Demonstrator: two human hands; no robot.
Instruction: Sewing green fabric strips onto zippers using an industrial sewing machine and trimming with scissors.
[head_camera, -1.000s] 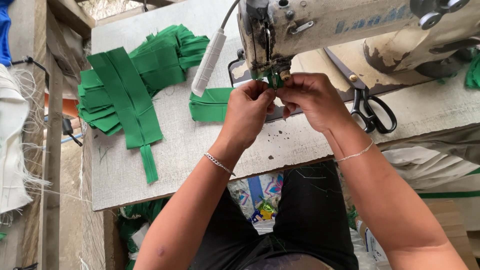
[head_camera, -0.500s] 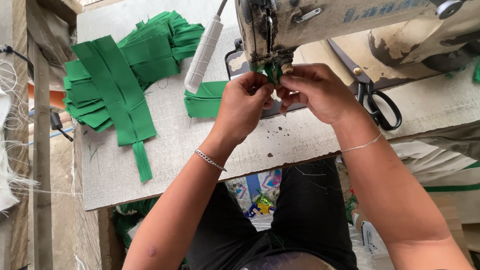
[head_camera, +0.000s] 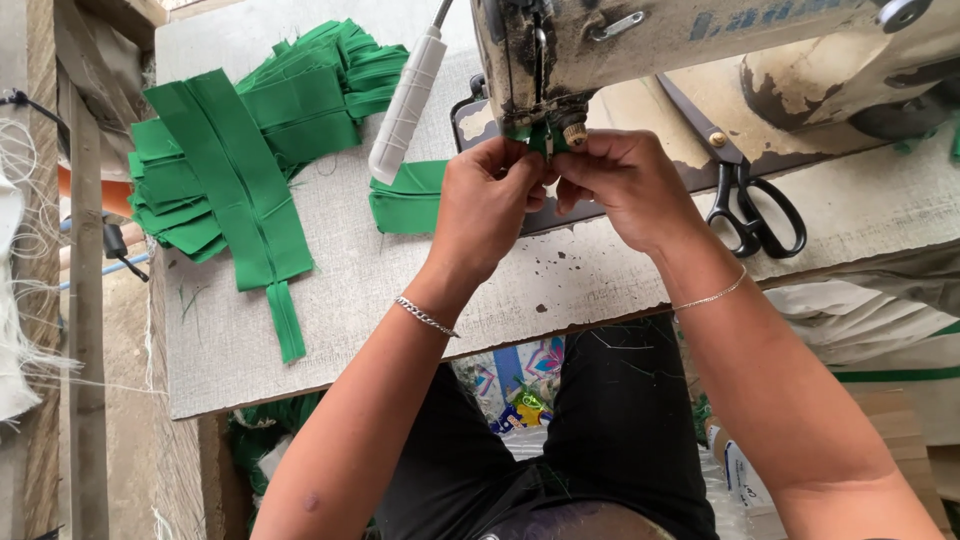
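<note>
My left hand (head_camera: 487, 205) and my right hand (head_camera: 622, 183) meet under the needle end of a worn cream sewing machine (head_camera: 640, 50). Both pinch a small green fabric piece (head_camera: 540, 143) at the presser foot; most of it is hidden by my fingers. A folded green piece (head_camera: 405, 197) lies on the table just left of my left hand. A silver bracelet sits on each wrist.
A pile of green fabric strips (head_camera: 250, 150) covers the left of the grey table (head_camera: 330, 290). A white tube lamp (head_camera: 406, 105) leans by the machine. Black scissors (head_camera: 750, 205) lie to the right. White cloth hangs at the far left edge.
My hands stay at the needle with the green piece; the view has shifted slightly closer and to the right.
</note>
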